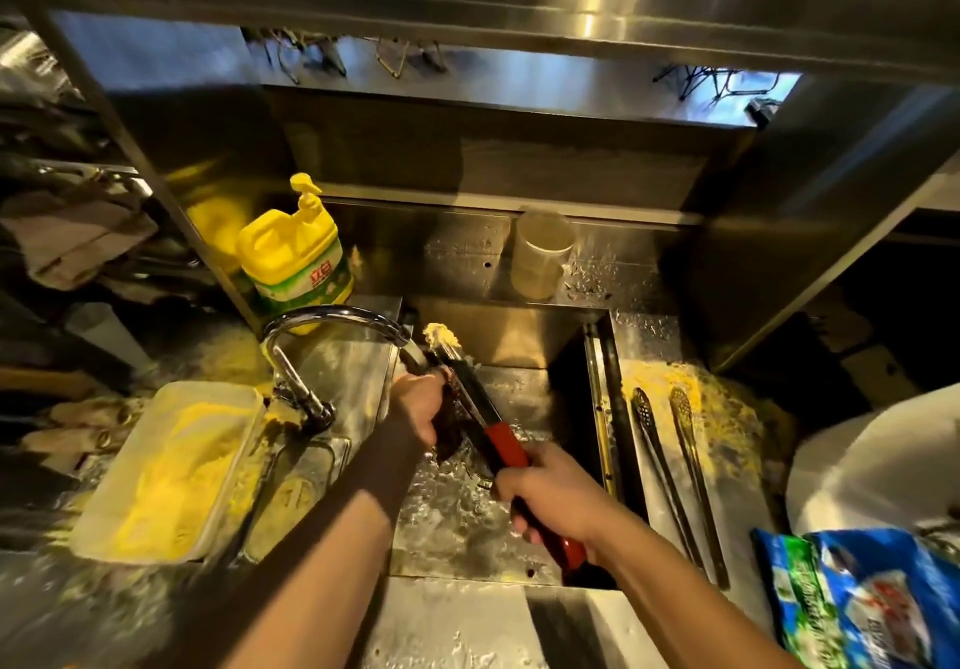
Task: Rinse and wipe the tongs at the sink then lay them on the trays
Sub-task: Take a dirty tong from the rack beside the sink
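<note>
Red-handled tongs (485, 421) were over the sink (519, 336), long axis running from the right hand (550, 494) near the body up and left toward the tap (337, 320); the tips, caked with yellow crumb, lay just beside the spout. Right hand's grip was wrapped round the red handle near its rear end. Left hand (418, 403) was the nearer to the working end, closed round what looked like a dark cloth or scourer against the middle of the tongs; exact hold was hard to tell. Judged: the rinse-and-wipe step was under way, the tips not yet clean. Two bare metal tongs (670, 466) lay side by side on the desk (649, 346) right of the sink, amid yellow crumb. A detergent bottle (293, 253) stood behind the tap, a crumb-filled tray (171, 466) to the left, a blue bag (862, 595) at near right. The spout crowded the tips
</note>
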Action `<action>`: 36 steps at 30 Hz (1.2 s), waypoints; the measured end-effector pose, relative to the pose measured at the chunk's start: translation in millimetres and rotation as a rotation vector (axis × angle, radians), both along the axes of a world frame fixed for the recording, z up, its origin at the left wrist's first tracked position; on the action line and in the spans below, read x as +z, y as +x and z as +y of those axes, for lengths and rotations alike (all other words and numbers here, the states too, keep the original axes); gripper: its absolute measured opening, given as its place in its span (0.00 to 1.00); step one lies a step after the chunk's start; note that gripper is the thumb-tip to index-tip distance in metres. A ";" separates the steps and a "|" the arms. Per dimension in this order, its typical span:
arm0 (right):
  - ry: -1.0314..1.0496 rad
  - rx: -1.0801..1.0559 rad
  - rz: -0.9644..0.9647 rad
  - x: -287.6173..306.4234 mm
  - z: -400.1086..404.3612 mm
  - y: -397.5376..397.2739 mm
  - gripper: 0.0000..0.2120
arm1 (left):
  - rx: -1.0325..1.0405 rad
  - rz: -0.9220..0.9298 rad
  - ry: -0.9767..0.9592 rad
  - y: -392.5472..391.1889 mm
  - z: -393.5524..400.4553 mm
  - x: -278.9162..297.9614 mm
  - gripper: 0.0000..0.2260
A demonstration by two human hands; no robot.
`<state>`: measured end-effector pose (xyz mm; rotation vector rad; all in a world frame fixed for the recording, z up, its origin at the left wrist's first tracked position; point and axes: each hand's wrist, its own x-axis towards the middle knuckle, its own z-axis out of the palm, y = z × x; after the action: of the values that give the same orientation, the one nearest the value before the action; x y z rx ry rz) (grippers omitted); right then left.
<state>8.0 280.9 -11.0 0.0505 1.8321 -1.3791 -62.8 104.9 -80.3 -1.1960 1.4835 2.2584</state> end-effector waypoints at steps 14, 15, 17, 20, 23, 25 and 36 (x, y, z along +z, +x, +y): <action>-0.015 0.052 -0.092 13.1 67.0 -10.7 0.19 | 0.080 -0.058 -0.159 -3.1 -13.6 -16.0 0.20; -0.032 0.008 -0.092 13.1 68.3 -13.0 0.18 | 0.090 -0.057 -0.166 -0.8 -14.0 -18.5 0.20; -0.053 -0.083 -0.091 12.3 64.5 -18.7 0.13 | 0.082 -0.092 -0.201 5.1 -11.8 -22.4 0.21; -0.115 -0.168 -0.099 11.1 50.0 -25.8 0.13 | 0.069 -0.046 -0.047 21.4 -1.2 -15.3 0.17; -0.116 -0.142 -0.049 12.6 37.9 -29.5 0.18 | 0.116 0.079 0.150 30.2 6.9 -19.3 0.19; -0.098 -0.151 -0.024 12.2 31.2 -32.0 0.19 | 0.130 0.124 0.237 33.6 9.3 -21.0 0.19; 0.063 -0.016 -0.017 7.5 3.5 -26.2 0.22 | 0.100 0.212 0.266 33.8 1.8 -23.5 0.21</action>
<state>-18.2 284.4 -3.5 0.1092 1.8645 -1.3277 -29.0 106.7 -103.8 -0.9989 1.1578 2.6189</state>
